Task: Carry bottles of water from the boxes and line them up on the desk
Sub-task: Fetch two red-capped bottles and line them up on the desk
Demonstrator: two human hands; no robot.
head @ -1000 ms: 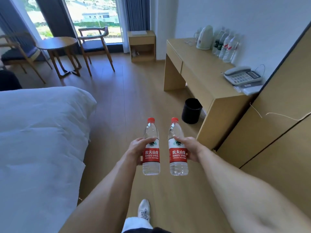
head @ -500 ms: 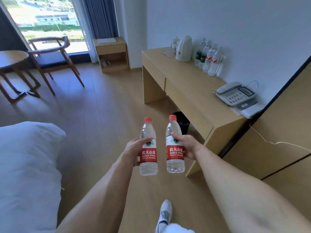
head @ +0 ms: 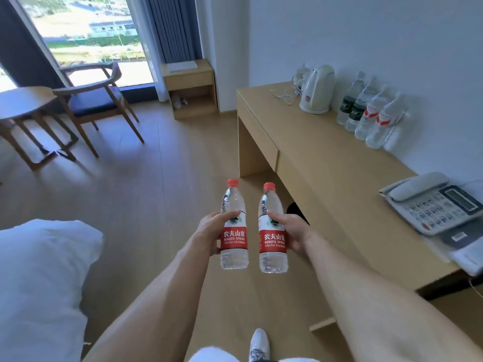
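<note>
We hold two water bottles upright above the wooden floor, just off the near front edge of the desk [head: 321, 163]. Our left hand [head: 213, 235] wraps its fingers round the left bottle [head: 233, 228] at the red label, thumb across the front. Our right hand [head: 294, 235] grips the right bottle [head: 271, 231] the same way. The two bottles stand side by side, close but not touching, both with red caps on. On the desk, along its back edge by the wall, a row of four bottles [head: 371, 113] already stands, just beside a white kettle [head: 316, 90]. Nearer to us on the desk sits a telephone [head: 433, 202]. A white bed [head: 39, 278] lies across the floor from the desk.
</note>
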